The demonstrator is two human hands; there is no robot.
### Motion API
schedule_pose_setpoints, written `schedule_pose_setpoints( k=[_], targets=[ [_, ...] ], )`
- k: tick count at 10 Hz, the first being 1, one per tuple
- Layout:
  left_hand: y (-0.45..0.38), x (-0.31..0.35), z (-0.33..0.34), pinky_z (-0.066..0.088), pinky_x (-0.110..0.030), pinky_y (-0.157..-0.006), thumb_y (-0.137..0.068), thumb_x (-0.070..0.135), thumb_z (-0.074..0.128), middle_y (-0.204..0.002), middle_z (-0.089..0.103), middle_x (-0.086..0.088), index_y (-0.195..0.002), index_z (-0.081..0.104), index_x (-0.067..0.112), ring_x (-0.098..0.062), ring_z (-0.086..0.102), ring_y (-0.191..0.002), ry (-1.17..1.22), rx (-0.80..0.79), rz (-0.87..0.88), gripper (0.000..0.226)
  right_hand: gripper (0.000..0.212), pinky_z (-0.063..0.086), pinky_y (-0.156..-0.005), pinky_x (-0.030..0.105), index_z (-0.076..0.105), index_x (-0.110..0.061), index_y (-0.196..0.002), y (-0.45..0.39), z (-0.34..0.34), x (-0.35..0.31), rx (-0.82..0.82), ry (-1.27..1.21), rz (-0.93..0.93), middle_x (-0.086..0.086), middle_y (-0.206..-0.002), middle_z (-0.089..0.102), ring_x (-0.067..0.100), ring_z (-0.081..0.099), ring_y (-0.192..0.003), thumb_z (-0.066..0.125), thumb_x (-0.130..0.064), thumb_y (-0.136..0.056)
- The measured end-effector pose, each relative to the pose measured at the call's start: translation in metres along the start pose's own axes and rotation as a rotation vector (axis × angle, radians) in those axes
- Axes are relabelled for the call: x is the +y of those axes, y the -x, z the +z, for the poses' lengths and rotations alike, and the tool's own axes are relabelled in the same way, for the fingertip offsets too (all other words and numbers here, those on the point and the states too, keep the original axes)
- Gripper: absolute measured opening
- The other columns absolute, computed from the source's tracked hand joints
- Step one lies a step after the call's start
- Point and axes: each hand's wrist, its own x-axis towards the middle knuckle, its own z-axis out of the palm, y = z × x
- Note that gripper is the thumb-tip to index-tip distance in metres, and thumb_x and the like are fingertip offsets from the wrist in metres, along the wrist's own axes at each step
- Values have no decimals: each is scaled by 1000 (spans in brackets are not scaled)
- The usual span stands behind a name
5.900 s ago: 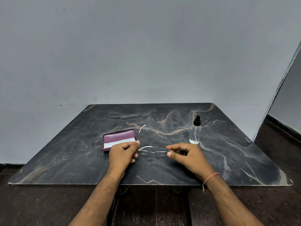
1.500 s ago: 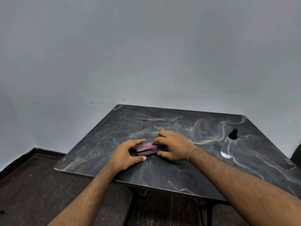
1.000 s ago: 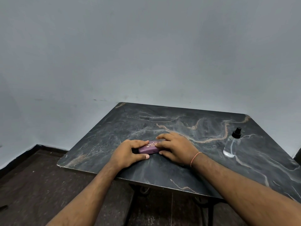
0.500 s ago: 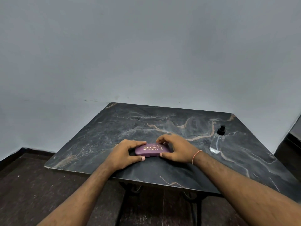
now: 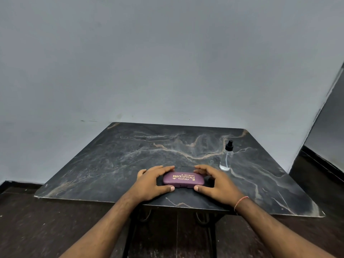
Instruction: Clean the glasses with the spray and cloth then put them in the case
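The bench [image 5: 115, 161] carries a closed case [image 5: 183, 180] near its front edge. Left hand [image 5: 151, 181] and right hand [image 5: 216, 183] flank it, each grip curled around one end, thumb at the near side, fingers over the far side. The glasses are not visible, presumably inside. The spray [image 5: 226, 157] stands beyond the right grip, well apart. If the lid is not latched, lifting could let it spring open.
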Motion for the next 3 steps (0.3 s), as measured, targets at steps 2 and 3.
schedule_pose_setpoints(
  k=[2,3],
  targets=[
    [2,1,-4,20,-55,-135,-78,78,69,-164,46,31,-166,32,47,-3,35,-160,14,-14,-1,100,87,41,-122,33,35,-38,-160,17,-5,-1,-37,190,53,-14,-158,53,3,50,-143,72,-62,-86],
    [7,0,2,16,-51,-138,-79,86,60,-177,31,14,-173,20,36,-13,20,-168,-40,-9,13,113,96,32,-126,35,17,-28,-168,20,0,-2,-38,384,57,-5,-169,38,15,39,-153,55,-71,-92]
  ],
)
